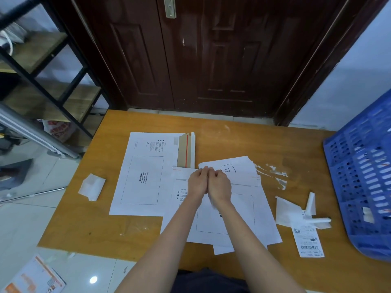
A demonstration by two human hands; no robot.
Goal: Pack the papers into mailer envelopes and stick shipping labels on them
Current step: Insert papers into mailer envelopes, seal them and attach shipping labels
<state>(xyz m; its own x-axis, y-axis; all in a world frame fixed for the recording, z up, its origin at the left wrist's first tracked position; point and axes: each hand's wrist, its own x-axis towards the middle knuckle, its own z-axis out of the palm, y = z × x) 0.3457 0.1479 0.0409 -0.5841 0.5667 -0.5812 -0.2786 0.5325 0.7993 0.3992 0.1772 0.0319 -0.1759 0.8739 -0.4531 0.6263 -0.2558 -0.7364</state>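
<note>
While side by side, both hands (208, 182) curl over mailer (224, 214) — grip unclear.

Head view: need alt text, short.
Seen from above, a person's left hand and right hand meet, fingers curled, at the top edge of a white mailer envelope on a wooden table. Another mailer lies left, a shipping label and blue crate right.

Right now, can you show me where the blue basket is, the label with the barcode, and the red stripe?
blue basket (359, 176): head view, on its slotted side wall.
barcode label (309, 243): head view, on its printed middle.
red stripe (186, 151): head view, midway along the envelope flap's strip.
</note>
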